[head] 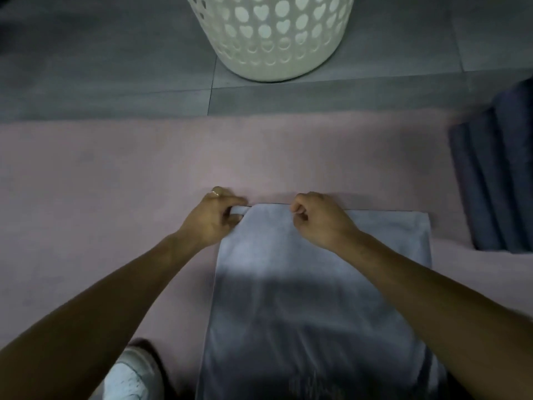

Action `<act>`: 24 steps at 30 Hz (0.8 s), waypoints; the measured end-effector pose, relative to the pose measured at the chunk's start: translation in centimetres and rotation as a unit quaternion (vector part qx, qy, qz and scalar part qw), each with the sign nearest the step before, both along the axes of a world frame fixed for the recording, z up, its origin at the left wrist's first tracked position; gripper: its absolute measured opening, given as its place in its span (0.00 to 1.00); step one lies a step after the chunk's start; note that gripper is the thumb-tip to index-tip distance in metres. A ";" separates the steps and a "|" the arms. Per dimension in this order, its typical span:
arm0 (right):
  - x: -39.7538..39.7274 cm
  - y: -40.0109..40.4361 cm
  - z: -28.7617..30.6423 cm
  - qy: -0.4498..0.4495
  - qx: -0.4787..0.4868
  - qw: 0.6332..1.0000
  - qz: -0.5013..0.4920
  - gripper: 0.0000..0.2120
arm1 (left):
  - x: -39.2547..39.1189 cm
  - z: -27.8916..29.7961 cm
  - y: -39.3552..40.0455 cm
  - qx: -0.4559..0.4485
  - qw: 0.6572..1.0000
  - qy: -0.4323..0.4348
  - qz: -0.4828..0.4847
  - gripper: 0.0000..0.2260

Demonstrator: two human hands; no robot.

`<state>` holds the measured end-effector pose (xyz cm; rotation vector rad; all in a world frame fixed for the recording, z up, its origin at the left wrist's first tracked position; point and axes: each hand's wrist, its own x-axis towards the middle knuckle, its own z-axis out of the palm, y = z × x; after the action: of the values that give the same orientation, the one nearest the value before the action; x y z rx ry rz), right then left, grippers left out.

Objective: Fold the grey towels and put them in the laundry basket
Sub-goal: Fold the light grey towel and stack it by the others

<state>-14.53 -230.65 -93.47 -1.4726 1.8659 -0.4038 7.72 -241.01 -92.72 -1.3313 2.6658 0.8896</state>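
A grey towel [302,284] lies flat on a pink mat [115,174], running from its far edge towards me. My left hand [215,219] pinches the towel's far left corner. My right hand [320,219] grips the far edge near its middle, fingers curled round the cloth. A second layer of the towel shows to the right of that hand. The white laundry basket [274,36], with heart-shaped holes, stands on the floor beyond the mat, straight ahead.
A pile of dark blue-grey folded cloth [496,180] sits at the right edge of the mat. Grey floor tiles [101,67] surround the basket. A white shoe [129,376] shows at the bottom left.
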 end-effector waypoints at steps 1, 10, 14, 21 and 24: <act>0.4 -0.2 -0.2 0.006 -0.005 1.000 0.003 0.07 | -0.1 -0.3 -0.1 -0.002 1.000 -0.011 0.003 0.11; 1.3 0.8 -1.5 0.063 -0.052 0.997 0.011 0.06 | 0.8 -1.9 -0.9 0.071 0.942 0.099 0.312 0.08; 1.3 0.9 1.1 0.077 0.029 0.994 0.070 0.12 | 0.9 -0.6 0.5 0.009 0.950 0.041 0.311 0.02; 2.1 4.7 9.1 0.099 0.100 0.986 0.092 0.12 | -0.9 6.6 7.7 0.051 0.989 -0.084 0.113 0.05; 2.5 9.8 10.5 0.044 0.071 0.996 -0.008 0.09 | -1.6 9.1 11.1 0.098 0.989 -0.076 0.075 0.06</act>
<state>-12.04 -220.86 -82.98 -1.3997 1.9355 -0.2116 6.14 -229.89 -83.58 -1.4996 2.3240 0.9929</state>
